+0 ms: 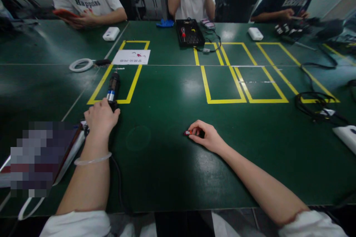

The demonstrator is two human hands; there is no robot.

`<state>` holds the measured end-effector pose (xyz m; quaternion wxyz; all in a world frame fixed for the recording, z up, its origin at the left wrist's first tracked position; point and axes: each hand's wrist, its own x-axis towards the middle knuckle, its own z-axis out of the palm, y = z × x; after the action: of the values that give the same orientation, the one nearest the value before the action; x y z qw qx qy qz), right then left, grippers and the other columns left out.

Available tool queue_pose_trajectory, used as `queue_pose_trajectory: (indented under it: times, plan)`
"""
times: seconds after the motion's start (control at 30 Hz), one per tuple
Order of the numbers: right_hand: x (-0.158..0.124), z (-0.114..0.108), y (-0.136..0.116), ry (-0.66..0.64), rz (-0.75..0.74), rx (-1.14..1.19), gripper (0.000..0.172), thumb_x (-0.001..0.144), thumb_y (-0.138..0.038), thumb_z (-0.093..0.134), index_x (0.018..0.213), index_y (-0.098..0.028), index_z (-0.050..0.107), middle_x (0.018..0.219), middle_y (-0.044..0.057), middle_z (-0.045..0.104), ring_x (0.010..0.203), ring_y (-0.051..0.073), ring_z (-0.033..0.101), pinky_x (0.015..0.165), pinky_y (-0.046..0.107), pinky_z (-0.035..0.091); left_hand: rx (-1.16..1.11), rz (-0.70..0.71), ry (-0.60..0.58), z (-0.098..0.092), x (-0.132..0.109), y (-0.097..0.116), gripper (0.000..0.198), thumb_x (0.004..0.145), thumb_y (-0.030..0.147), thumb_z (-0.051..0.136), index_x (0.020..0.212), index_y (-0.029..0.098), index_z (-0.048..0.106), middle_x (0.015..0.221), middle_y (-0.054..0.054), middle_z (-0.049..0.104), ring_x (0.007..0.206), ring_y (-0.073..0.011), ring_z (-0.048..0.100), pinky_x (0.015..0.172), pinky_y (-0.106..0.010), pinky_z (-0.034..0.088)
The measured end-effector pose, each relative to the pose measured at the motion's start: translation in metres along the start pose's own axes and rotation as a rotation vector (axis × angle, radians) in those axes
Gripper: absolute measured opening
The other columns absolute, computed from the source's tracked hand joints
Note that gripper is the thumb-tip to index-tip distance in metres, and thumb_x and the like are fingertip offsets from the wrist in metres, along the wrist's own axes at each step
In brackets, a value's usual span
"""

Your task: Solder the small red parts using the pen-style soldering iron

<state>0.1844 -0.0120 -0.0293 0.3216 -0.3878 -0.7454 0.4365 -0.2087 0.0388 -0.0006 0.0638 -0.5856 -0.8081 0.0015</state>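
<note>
My left hand is wrapped over the rear of what looks like a corded electric screwdriver, with a dark front end and a blue and silver band. The tool lies on the table inside a yellow-taped rectangle, its tip pointing away from me. A dark cord runs back beneath my forearm. My right hand rests lower on the table, thumb and forefinger pinching a small red piece with a silvery part. It is too small to name exactly.
Beyond the tool lie a printed white card and a white cable coil. A black tray with a red-handled tool stands at the far side, where several people sit. Black cable is bundled at right; a bag sits left.
</note>
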Motion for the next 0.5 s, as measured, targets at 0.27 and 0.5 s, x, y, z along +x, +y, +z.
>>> queue_pose_trajectory:
  times: [0.27, 0.5]
  plan:
    - [0.002, 0.000, -0.002, 0.010, 0.013, 0.031, 0.013, 0.082, -0.018, 0.065, 0.095, -0.018, 0.062, 0.082, 0.001, 0.060, 0.070, 0.012, 0.056, 0.065, 0.026, 0.045, -0.053, -0.040, -0.035, -0.005, 0.002, 0.013, 0.069, 0.082, 0.052, 0.047, 0.131, 0.004, 0.043, 0.119, -0.025, 0.056, 0.108, -0.0410, 0.057, 0.084, -0.048, 0.045]
    - [0.001, 0.001, 0.004, 0.044, 0.046, 0.053, 0.014, 0.083, -0.021, 0.065, 0.097, -0.017, 0.062, 0.080, 0.000, 0.060, 0.064, 0.011, 0.053, 0.060, 0.025, 0.045, -0.119, 0.049, -0.046, -0.012, -0.026, 0.060, 0.063, 0.083, 0.050, 0.050, 0.130, 0.009, 0.046, 0.115, -0.022, 0.057, 0.105, -0.0355, 0.059, 0.082, -0.043, 0.049]
